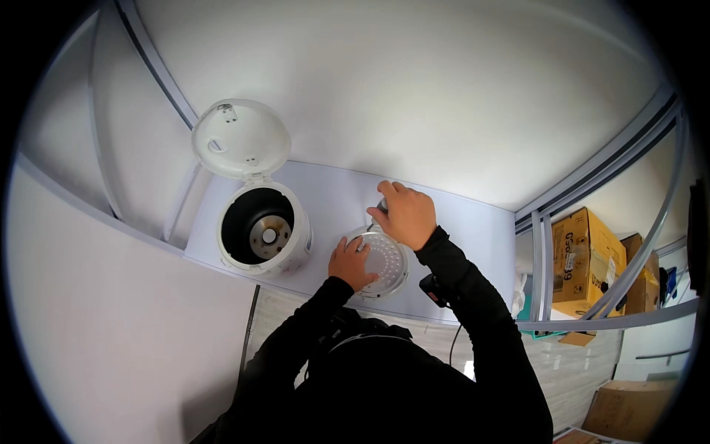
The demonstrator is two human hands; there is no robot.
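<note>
left hand (353, 263): fingers spread, likely steadied perforated disc (390, 259) by table's (481, 237) near edge; right hand (407, 216): fingers wrapped dark object (382, 205).

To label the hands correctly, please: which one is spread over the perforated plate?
The left hand, spread over the left side of the perforated plate; the right hand instead grips a dark grey handle near its far edge.

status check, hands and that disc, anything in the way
Left hand spread on perforated disc. Right hand around grey handle near its far edge. Open cooker to left, apart.
</note>
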